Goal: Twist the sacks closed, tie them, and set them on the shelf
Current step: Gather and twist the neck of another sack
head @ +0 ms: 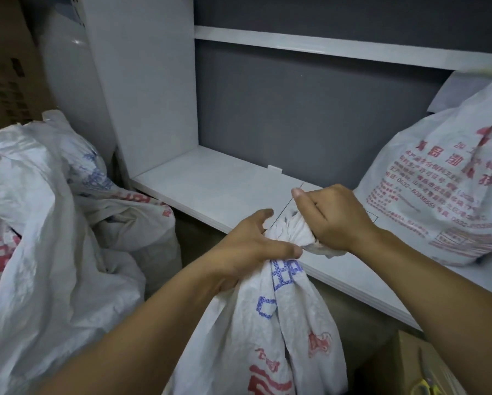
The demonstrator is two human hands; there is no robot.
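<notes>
Left hand (250,240) chokes the sack (267,323) neck, right hand (333,218) grips the bunched top, so I'd keep twisting tight before knotting.

Left hand (247,242), right hand (335,218), both curled

Sack in front: we see a white woven sack (267,323) with blue and red print, hanging upright just below the shelf's front edge. Its neck is gathered into a crumpled bunch. Our left hand (250,246) grips it under the bunch and our right hand (333,218) grips the bunch itself.
Sack on the shelf: a second white sack (438,195) with red print stands full on the lower board at the right, and we cannot tell how its top is closed.
Sacks at left: we see more white sacks (45,223), open-mouthed and slumped, beside the shelf's side panel.
Shelf: the shelf (210,183) has white boards against a grey back.
</notes>
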